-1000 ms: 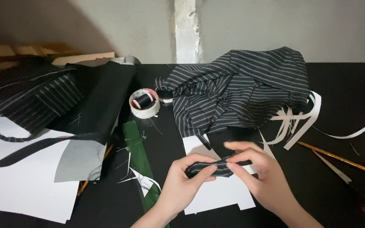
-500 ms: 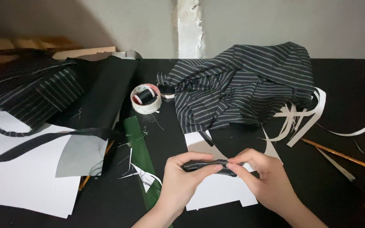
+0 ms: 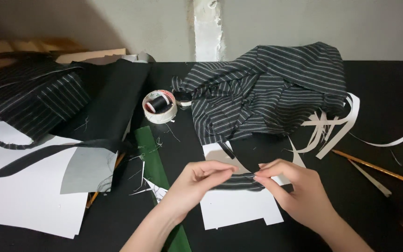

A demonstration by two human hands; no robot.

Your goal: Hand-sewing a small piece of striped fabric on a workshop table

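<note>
A black table [image 3: 388, 88] carries everything, and the grip sits low at its centre. Up and to the right of the grip lies the biggest heap, a crumpled striped dark fabric [image 3: 267, 88], its lower edge near the pinched piece but apart from it. Far up-left of the grip rests a second striped garment [image 3: 29, 98], with a plain black cloth [image 3: 113, 107] beside it and a dark strap trailing from it across large white paper sheets [image 3: 19, 196]. A grey cut piece [image 3: 87, 170] lies left of the grip on those sheets. Directly under the grip is a white paper pattern [image 3: 236, 207]. A long green ruler [image 3: 151, 161] runs diagonally just left of the left hand, partly covered by the forearm. White paper strips [image 3: 336, 126] curl to the upper right, and an orange pencil [image 3: 374, 168] lies right of the right hand. Above-left of the grip sits a white tape roll [image 3: 160, 106] with a black thread spool inside.

The left hand [image 3: 197, 184] and right hand [image 3: 299, 191] each pinch one end of a small striped fabric strip [image 3: 239, 181], fingers closed on it, holding it stretched between them just above the pattern.
</note>
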